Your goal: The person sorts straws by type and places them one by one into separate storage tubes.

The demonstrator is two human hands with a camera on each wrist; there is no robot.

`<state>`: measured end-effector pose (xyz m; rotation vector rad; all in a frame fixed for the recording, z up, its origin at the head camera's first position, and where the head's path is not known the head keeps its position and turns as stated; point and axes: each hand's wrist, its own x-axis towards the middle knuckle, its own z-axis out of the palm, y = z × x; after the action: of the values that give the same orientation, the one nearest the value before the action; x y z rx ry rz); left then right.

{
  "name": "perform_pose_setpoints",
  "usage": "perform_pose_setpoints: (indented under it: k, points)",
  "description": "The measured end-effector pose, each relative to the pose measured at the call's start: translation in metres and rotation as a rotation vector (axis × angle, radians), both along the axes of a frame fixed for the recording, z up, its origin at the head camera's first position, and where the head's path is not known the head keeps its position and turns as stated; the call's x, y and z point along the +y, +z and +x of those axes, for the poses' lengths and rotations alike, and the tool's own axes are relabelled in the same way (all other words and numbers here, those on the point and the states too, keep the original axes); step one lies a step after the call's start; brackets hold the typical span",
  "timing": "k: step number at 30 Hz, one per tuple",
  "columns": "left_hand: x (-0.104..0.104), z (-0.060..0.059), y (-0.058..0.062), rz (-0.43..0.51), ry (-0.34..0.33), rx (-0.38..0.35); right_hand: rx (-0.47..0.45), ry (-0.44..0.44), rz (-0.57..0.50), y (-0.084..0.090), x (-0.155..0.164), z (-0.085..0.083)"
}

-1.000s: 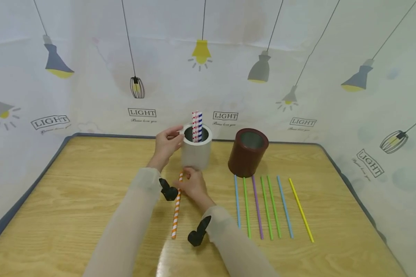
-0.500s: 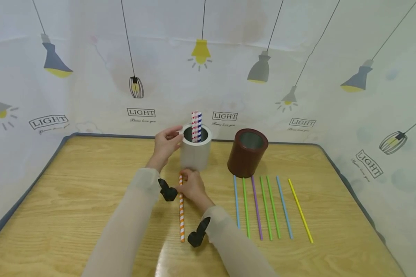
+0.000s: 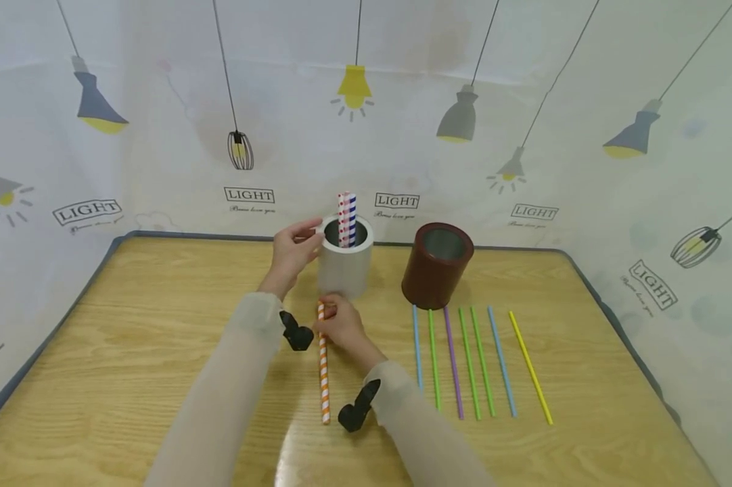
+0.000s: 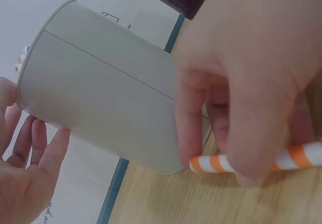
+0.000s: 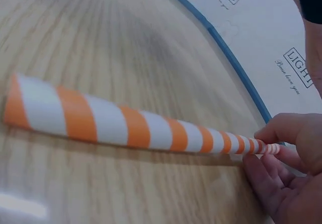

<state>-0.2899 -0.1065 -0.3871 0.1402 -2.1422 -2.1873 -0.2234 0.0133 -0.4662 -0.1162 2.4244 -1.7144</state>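
Observation:
My left hand is beside the white cylindrical holder, its fingertips touching the upper left side near the rim. Inside the holder stand several patterned paper straws, with red dots and blue stripes. In front of it, my right hand pinches the far end of an orange-and-white striped paper straw. The straw's near end lies at the table; the right wrist view shows its length running to the thumb and fingers. The left wrist view shows the straw's far tip close to the holder's base.
A dark red cylindrical holder stands to the right. In front of it several thin plastic straws lie side by side, including a purple straw and a yellow straw. A lamp-printed backdrop rises behind the table.
The striped straw's near end has swung right, so the straw now points almost straight away from me. The right hand keeps its pinch. My left hand stays at the white holder.

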Motion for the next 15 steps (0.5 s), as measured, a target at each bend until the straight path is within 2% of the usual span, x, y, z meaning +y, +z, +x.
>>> perform_pose_setpoints:
  k: [5, 15]
  points:
    - [0.000, 0.001, 0.002, 0.001, 0.001, -0.003, -0.052, -0.039, -0.115, 0.003, 0.008, -0.003]
    - [0.000, 0.000, 0.002, -0.001, 0.003, -0.010, -0.110, -0.002, -0.208, 0.024, 0.025, -0.006]
